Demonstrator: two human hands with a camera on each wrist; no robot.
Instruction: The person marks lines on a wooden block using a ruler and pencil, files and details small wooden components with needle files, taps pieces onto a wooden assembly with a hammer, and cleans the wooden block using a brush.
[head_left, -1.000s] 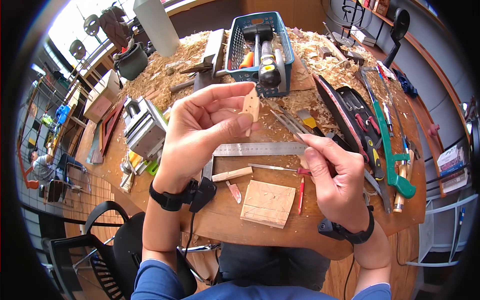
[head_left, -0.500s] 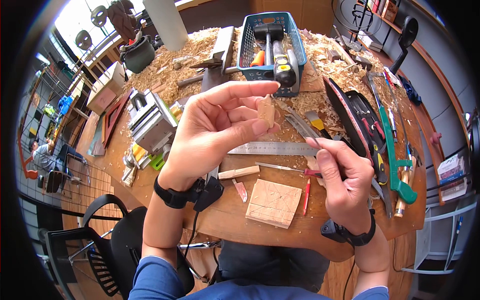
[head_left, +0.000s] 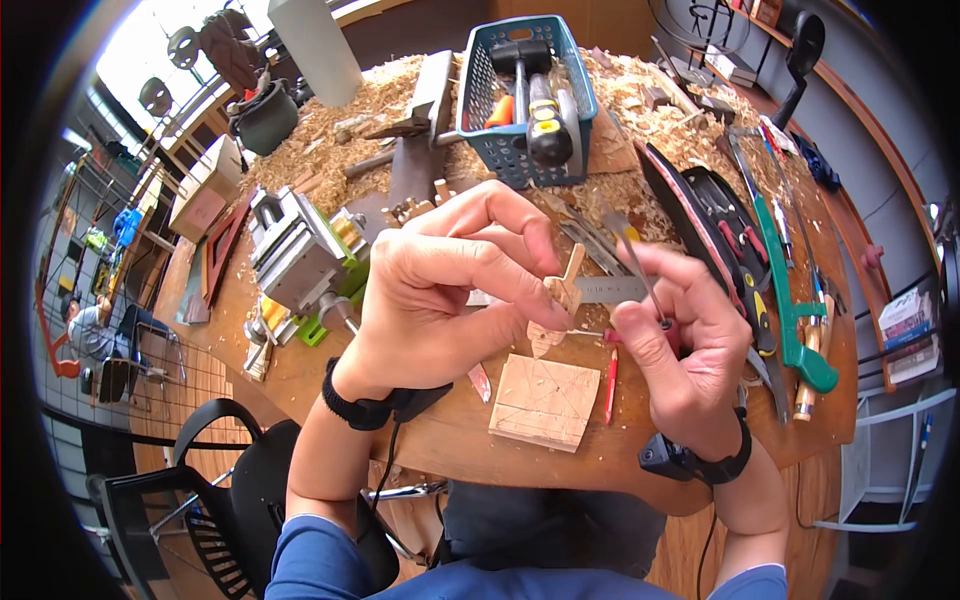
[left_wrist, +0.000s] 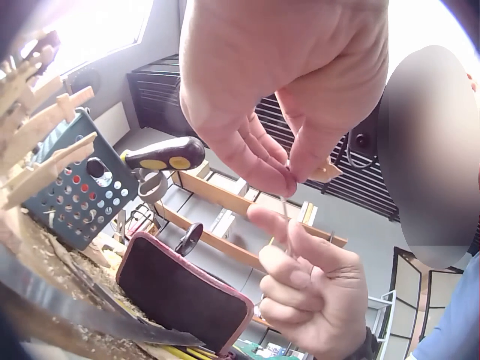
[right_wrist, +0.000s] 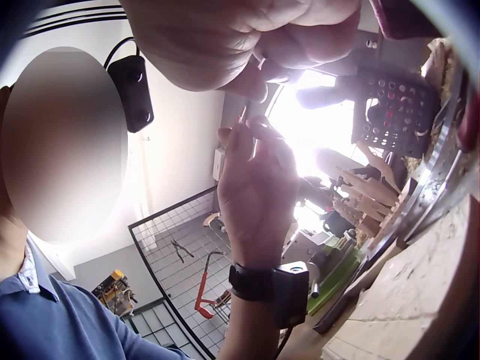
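My left hand pinches a small carved wooden piece between thumb and fingertips, over the table. The piece has a thin peg at its upper end and a tapered lower end, partly covered by the fingers. To its right, my right hand holds a thin metal-shafted tool, its shaft pointing up and slightly left. Red shows between the thumb and fingers, at the tool's lower end. In the left wrist view the wooden piece peeks out beside the fingertips, with the right hand just below.
Below the hands lie a flat wooden block with drawn lines, a red pencil and a steel ruler. A vise stands left. Behind are a blue basket of tools and wood shavings. A green-handled saw lies right.
The left hand has turned and lowered, tipping the wooden piece so its peg points up. The right hand's tool has swung more upright. Both hands are closer together.
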